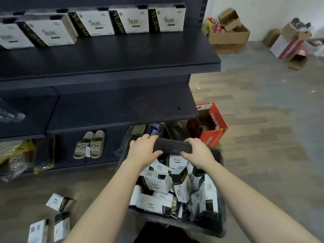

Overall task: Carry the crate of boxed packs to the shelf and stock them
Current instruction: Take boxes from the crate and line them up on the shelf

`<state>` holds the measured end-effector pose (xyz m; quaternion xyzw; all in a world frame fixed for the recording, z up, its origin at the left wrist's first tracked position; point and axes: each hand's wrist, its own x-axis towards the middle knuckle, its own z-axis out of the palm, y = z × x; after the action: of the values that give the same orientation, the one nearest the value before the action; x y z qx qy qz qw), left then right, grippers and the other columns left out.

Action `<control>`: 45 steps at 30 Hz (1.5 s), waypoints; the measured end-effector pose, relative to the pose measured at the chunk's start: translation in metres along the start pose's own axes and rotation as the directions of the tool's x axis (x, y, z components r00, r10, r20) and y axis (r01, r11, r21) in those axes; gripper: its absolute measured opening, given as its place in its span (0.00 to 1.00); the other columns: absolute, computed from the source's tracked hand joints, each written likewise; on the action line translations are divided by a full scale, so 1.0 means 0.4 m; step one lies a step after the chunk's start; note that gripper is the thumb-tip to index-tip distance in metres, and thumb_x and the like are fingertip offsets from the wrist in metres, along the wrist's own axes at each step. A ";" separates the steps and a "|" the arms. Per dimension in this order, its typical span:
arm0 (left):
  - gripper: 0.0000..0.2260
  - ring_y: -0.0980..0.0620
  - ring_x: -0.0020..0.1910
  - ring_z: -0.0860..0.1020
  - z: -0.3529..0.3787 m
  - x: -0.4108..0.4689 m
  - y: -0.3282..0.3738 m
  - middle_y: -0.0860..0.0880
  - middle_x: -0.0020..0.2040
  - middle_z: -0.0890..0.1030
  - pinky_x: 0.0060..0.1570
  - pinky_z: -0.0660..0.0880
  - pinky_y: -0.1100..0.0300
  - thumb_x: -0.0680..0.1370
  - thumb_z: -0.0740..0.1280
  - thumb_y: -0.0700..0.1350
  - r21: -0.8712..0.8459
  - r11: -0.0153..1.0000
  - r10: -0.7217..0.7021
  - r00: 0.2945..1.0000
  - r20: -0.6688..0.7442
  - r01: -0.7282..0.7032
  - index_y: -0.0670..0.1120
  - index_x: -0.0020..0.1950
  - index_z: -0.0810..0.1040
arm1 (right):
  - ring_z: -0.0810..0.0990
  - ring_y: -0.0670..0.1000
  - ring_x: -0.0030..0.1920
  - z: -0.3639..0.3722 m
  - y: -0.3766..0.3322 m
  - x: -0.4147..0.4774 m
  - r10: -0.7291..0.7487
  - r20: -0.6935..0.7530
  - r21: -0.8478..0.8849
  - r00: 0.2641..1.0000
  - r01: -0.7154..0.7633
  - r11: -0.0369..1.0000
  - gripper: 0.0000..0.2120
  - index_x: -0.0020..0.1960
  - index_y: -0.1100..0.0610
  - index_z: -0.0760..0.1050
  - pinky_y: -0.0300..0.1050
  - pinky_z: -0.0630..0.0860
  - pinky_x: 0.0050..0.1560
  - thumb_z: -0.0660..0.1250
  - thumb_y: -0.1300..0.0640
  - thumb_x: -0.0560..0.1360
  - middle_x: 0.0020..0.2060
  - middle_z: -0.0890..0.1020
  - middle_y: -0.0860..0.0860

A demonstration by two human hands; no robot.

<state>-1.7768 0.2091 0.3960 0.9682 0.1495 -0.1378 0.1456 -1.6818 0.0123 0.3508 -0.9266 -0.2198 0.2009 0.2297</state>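
Grip: my left hand (143, 150) and right hand (199, 151) clamp the crate (220, 223) far rim.
Packs (157, 183): below my wrists.
Shelf (122, 55): six boxes (129, 20).

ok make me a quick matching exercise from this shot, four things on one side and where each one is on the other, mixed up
Things:
1. row of white boxed packs
2. pair of beige slippers
3. red carton
4. loose boxed packs

Places:
A. on the floor, left of the crate
B. on the lowest shelf level, left of the hands
C. standing along the back of the top shelf
D. on the floor at the right end of the shelving

Pairs: 1-C, 2-B, 3-D, 4-A

Both the left hand and the right hand grip the crate's far rim.
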 end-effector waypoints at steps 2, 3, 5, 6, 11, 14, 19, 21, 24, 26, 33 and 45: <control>0.29 0.47 0.68 0.69 0.014 0.003 -0.013 0.49 0.70 0.68 0.67 0.63 0.48 0.79 0.62 0.59 -0.001 1.000 -0.013 1.000 0.014 0.013 0.52 0.77 0.59 | 0.76 0.51 0.60 0.023 0.008 0.000 0.026 0.041 0.001 0.999 -0.026 1.000 0.26 0.69 0.52 0.70 0.46 0.74 0.57 0.70 0.47 0.74 0.62 0.73 0.50; 0.29 0.47 0.68 0.69 0.022 0.005 -0.019 0.49 0.71 0.68 0.67 0.63 0.48 0.79 0.62 0.59 -0.007 1.000 -0.018 1.000 0.021 0.018 0.52 0.77 0.59 | 0.75 0.52 0.61 0.035 0.012 0.001 0.036 0.061 -0.008 0.997 -0.036 0.999 0.27 0.70 0.52 0.70 0.47 0.74 0.59 0.70 0.47 0.74 0.64 0.73 0.50; 0.29 0.47 0.69 0.68 0.039 0.006 -0.030 0.49 0.71 0.68 0.67 0.63 0.48 0.79 0.62 0.58 -0.022 0.999 -0.024 0.999 0.035 0.024 0.52 0.77 0.60 | 0.74 0.52 0.63 0.059 0.018 0.005 0.059 0.105 -0.035 0.993 -0.056 0.998 0.27 0.70 0.52 0.69 0.48 0.73 0.61 0.70 0.46 0.73 0.65 0.72 0.51; 0.29 0.47 0.69 0.68 0.049 0.005 -0.037 0.49 0.72 0.67 0.68 0.62 0.48 0.79 0.63 0.58 -0.029 0.999 -0.026 0.999 0.044 0.027 0.52 0.77 0.60 | 0.74 0.52 0.63 0.073 0.019 0.006 0.071 0.129 -0.045 0.989 -0.066 0.997 0.28 0.70 0.52 0.69 0.48 0.73 0.61 0.70 0.46 0.73 0.65 0.72 0.51; 0.29 0.47 0.70 0.68 0.106 0.002 -0.087 0.49 0.72 0.67 0.68 0.62 0.47 0.79 0.63 0.57 -0.043 0.998 -0.041 0.994 0.097 0.045 0.53 0.77 0.59 | 0.72 0.52 0.67 0.157 0.028 0.013 0.109 0.253 -0.044 0.961 -0.101 0.994 0.31 0.72 0.52 0.68 0.48 0.71 0.65 0.71 0.45 0.72 0.69 0.72 0.51; 0.28 0.47 0.69 0.68 0.150 0.008 -0.122 0.49 0.71 0.68 0.67 0.63 0.48 0.79 0.63 0.58 -0.030 0.998 -0.047 0.990 0.130 0.051 0.52 0.77 0.59 | 0.71 0.53 0.68 0.211 0.029 0.025 0.124 0.309 -0.045 0.943 -0.116 0.992 0.33 0.73 0.53 0.67 0.49 0.71 0.65 0.71 0.44 0.72 0.71 0.70 0.51; 0.30 0.46 0.70 0.67 0.235 0.027 -0.171 0.49 0.71 0.68 0.67 0.63 0.47 0.79 0.63 0.58 -0.004 0.997 -0.072 0.983 0.168 0.074 0.51 0.78 0.59 | 0.72 0.54 0.67 0.317 0.036 0.054 0.138 0.365 -0.055 0.921 -0.126 0.990 0.34 0.74 0.53 0.65 0.47 0.72 0.62 0.71 0.45 0.72 0.71 0.68 0.52; 0.30 0.45 0.70 0.67 0.274 0.035 -0.187 0.49 0.71 0.68 0.67 0.63 0.48 0.79 0.64 0.58 0.006 0.997 -0.079 0.980 0.181 0.079 0.51 0.77 0.60 | 0.72 0.54 0.67 0.363 0.046 0.066 0.146 0.383 -0.063 0.912 -0.131 0.989 0.36 0.75 0.54 0.64 0.47 0.72 0.63 0.72 0.44 0.72 0.71 0.68 0.52; 0.29 0.45 0.68 0.68 0.338 0.040 -0.212 0.49 0.70 0.69 0.66 0.63 0.49 0.79 0.64 0.57 -0.003 0.997 -0.069 0.978 0.198 0.071 0.51 0.77 0.61 | 0.71 0.55 0.68 0.433 0.062 0.082 0.150 0.410 -0.084 0.900 -0.126 0.988 0.38 0.75 0.55 0.63 0.48 0.71 0.65 0.72 0.43 0.71 0.71 0.69 0.54; 0.29 0.46 0.68 0.68 0.377 0.044 -0.229 0.48 0.70 0.70 0.66 0.64 0.50 0.78 0.64 0.57 -0.037 0.997 -0.062 0.976 0.211 0.071 0.50 0.77 0.61 | 0.72 0.56 0.66 0.474 0.072 0.091 0.147 0.418 -0.096 0.896 -0.117 0.988 0.36 0.73 0.57 0.65 0.48 0.72 0.63 0.72 0.44 0.71 0.69 0.70 0.55; 0.29 0.46 0.69 0.67 0.457 0.051 -0.258 0.49 0.70 0.69 0.68 0.63 0.51 0.79 0.64 0.56 -0.083 0.994 -0.053 0.977 0.208 0.072 0.51 0.77 0.60 | 0.73 0.56 0.64 0.569 0.112 0.109 0.146 0.432 -0.161 0.890 -0.083 0.983 0.33 0.72 0.58 0.64 0.48 0.72 0.61 0.71 0.47 0.74 0.67 0.69 0.56; 0.28 0.48 0.70 0.66 0.476 0.066 -0.274 0.50 0.71 0.68 0.68 0.62 0.51 0.79 0.63 0.56 -0.068 0.996 -0.044 0.984 0.173 0.056 0.52 0.77 0.61 | 0.77 0.60 0.57 0.635 0.114 0.118 0.156 0.381 -0.201 0.911 -0.083 0.976 0.20 0.66 0.62 0.67 0.47 0.73 0.56 0.66 0.56 0.78 0.65 0.66 0.58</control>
<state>-1.8313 0.2542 0.1866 0.9428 0.1656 -0.2187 0.1893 -1.7489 0.0851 0.1077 -0.8958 -0.2214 0.3764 0.0832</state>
